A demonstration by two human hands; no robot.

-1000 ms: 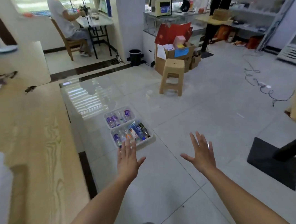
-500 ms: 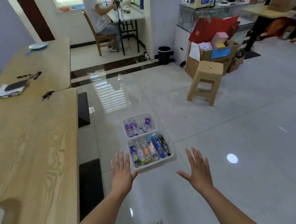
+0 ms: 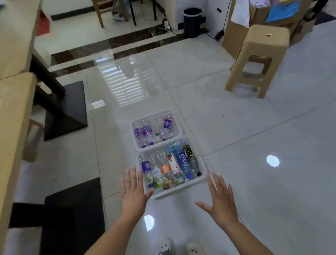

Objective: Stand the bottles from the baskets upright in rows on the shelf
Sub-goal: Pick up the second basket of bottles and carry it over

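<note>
Below, left grip (image 3: 134, 193) and right grip (image 3: 220, 200) hover flat, wide open, empty; bottles (image 3: 173, 164) lie in baskets (image 3: 177, 190) at twelve o'clock.

Not much legible here tbh. The clear plastic bottle with the blue label (image 3: 183, 159), lying in the nearer white plastic basket (image 3: 177, 191), has big white Chinese characters on it, but they're too blurred to make out. The clear bottles with purple labels (image 3: 138, 132) in the farther white basket (image 3: 149, 116) show a pale logo, unreadable. Same for the orange-labelled bottle (image 3: 165, 168) and the white-and-red-labelled bottle (image 3: 173, 163): there's print, just smeared.
</note>
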